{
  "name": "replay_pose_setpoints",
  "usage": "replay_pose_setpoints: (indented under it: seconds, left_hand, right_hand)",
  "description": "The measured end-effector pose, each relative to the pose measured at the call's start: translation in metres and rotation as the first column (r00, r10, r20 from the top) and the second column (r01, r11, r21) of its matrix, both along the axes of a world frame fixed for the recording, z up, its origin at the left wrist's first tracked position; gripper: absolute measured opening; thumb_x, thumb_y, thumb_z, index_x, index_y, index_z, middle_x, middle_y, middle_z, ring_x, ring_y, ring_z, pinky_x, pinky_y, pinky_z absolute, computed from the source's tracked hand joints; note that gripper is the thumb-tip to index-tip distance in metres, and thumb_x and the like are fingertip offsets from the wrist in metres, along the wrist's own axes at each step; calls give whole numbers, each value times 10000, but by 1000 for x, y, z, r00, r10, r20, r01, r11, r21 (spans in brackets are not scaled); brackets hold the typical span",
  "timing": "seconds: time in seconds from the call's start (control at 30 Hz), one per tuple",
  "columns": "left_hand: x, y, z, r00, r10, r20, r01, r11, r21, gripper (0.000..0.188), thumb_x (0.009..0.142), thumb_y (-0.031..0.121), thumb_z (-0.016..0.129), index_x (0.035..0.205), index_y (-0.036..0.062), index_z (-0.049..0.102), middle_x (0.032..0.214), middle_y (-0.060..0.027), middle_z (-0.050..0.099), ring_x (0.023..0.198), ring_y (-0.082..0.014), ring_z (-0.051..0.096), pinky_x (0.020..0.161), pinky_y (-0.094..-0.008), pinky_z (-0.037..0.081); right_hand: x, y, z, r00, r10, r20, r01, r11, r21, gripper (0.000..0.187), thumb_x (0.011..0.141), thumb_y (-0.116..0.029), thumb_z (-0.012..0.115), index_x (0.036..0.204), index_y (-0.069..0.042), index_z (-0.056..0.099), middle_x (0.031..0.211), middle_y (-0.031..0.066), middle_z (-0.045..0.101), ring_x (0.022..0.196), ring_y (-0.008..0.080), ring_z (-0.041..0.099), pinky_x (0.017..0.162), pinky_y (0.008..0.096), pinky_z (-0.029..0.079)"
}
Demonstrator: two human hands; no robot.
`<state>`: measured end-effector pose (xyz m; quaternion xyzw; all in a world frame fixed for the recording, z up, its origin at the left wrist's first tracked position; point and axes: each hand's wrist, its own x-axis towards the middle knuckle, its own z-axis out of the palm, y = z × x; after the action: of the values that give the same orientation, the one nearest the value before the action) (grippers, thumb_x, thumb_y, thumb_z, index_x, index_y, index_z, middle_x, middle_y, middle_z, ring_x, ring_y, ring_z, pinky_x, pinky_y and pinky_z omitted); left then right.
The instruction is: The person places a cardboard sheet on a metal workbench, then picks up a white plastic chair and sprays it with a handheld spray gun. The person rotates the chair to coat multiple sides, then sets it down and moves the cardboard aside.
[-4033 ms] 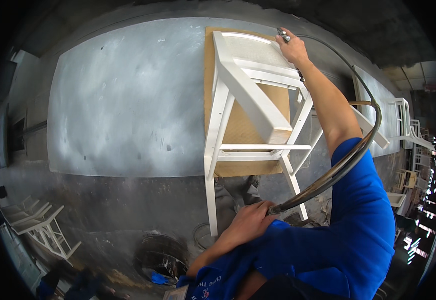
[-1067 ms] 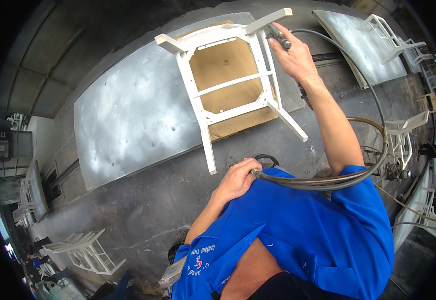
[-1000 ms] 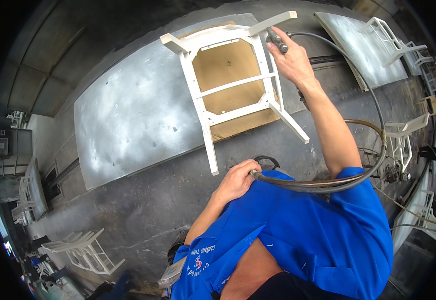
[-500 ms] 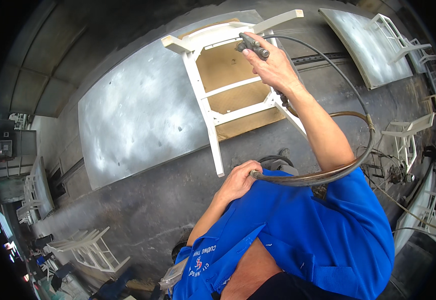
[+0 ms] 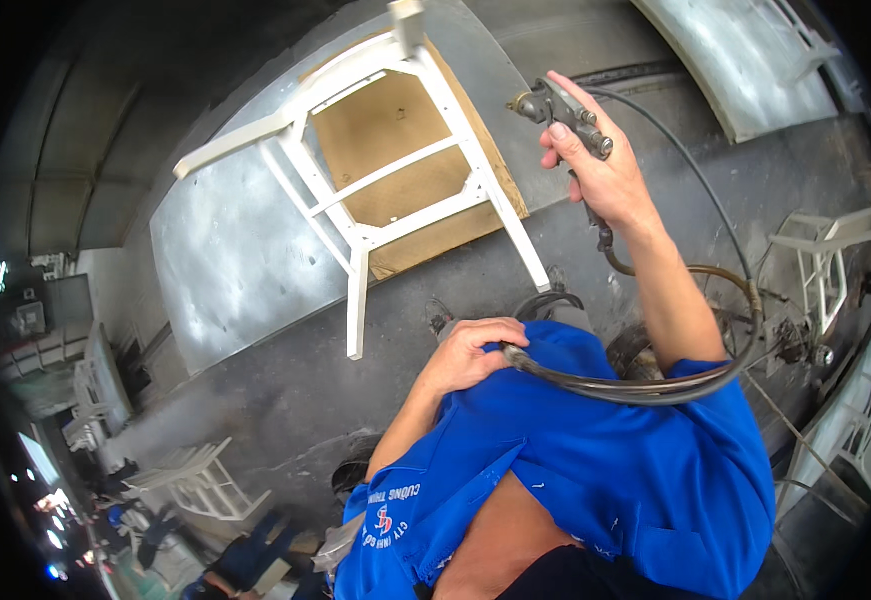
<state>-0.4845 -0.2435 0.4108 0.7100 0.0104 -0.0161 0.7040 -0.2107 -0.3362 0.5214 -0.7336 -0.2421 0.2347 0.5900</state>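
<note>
My right hand grips a dark metal spray gun, held to the right of the chair and apart from it. The gun's nozzle points left. Closed at my waist, my left hand has its fingers on the end of a looped hose. This hose curves right, past my right elbow. A thinner dark hose arcs away from the gun. In front of me a white wooden chair frame rests with legs sticking out, on a sheet of brown cardboard.
Beneath the cardboard lies a broad grey table mottled with white. Another pale panel stands at the far right. More white chair frames stand at the right and lower left. Someone in dark clothes is at the lower left.
The chair frame and cardboard have turned and shifted left on the table. My right hand has moved right with the spray gun, off the chair. My left hand stays at the waist.
</note>
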Motion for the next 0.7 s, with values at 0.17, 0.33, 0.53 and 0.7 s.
replay_pose_setpoints:
  seconds: [0.17, 0.33, 0.53, 0.7]
  left_hand:
    - [68, -68, 42, 978, -190, -85, 193, 981, 23, 320, 794, -2, 805, 1107, 16, 741, 1129, -132, 751, 1137, -327, 697, 981, -404, 551]
    - [113, -110, 60, 960, -248, -131, 262, 960, 100, 373, 807, 106, 834, 1152, 24, 719, 1118, -129, 736, 1021, -345, 704, 877, -412, 561]
    - [129, -128, 61, 970, -148, -194, 182, 969, 168, 345, 833, 141, 828, 1133, 8, 721, 1096, -123, 744, 1015, -327, 716, 859, -411, 573]
    - [139, -135, 55, 965, -125, -230, 163, 975, 153, 346, 848, 159, 820, 1140, 3, 720, 1088, -132, 744, 1015, -329, 715, 856, -408, 575]
  right_hand:
    - [76, -45, -33, 999, 15, -49, -16, 1000, -23, 623, 1000, -362, 654, 1572, -210, 463, 932, -16, 626, 772, 59, 600, 492, 219, 438]
    - [124, -28, -71, 995, 66, 74, -71, 995, 69, 531, 1018, -399, 651, 1520, -272, 535, 895, -16, 636, 791, 94, 614, 688, 279, 529]
    - [152, -18, -114, 976, 141, 169, -139, 990, -19, 467, 1026, -354, 635, 1479, -264, 569, 1205, 89, 748, 1097, 235, 702, 1002, 388, 535]
    - [148, -45, -147, 955, 284, 84, -281, 958, -52, 472, 1018, -320, 632, 1481, -261, 563, 1239, 120, 737, 1133, 301, 701, 1014, 429, 531]
